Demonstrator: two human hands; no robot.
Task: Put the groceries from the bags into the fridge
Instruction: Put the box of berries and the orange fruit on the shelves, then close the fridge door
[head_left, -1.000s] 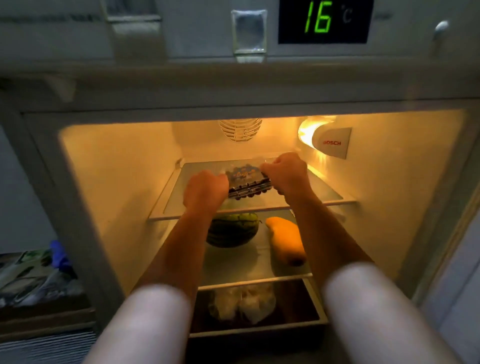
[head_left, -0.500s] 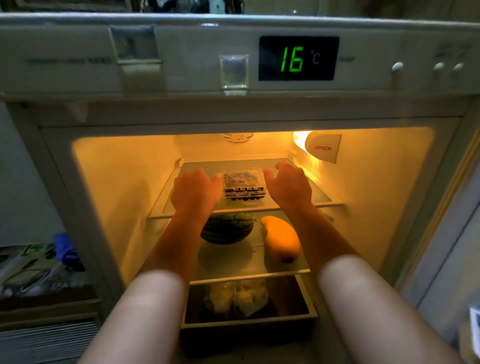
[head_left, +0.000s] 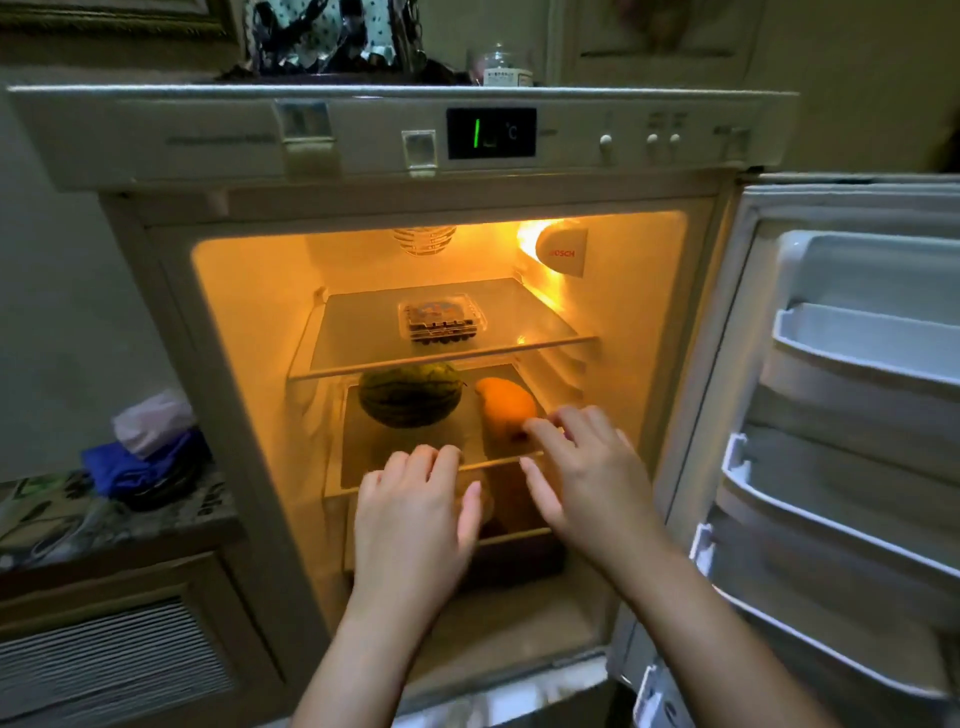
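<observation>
The fridge (head_left: 249, 332) stands open and lit. A clear clamshell box of blueberries (head_left: 441, 323) sits alone on the top glass shelf (head_left: 540, 332). On the shelf below lie a small watermelon (head_left: 410, 393) and a yellow mango (head_left: 506, 408). My left hand (head_left: 415, 514) and my right hand (head_left: 582, 478) hover in front of the lower shelf and the drawer, outside the fridge. Both have loose, spread fingers and hold nothing. The hands hide most of the bottom drawer (head_left: 519, 558).
The fridge door (head_left: 841, 415) hangs open at the right with white door racks. A counter (head_left: 104, 519) at the left carries a blue cloth bundle (head_left: 140, 460) and a patterned bag. Jars and clutter stand on top of the fridge.
Both hands let go of the blueberry box on the top shelf and drew back out of the fridge, lower and toward me. The camera pulled back too.
</observation>
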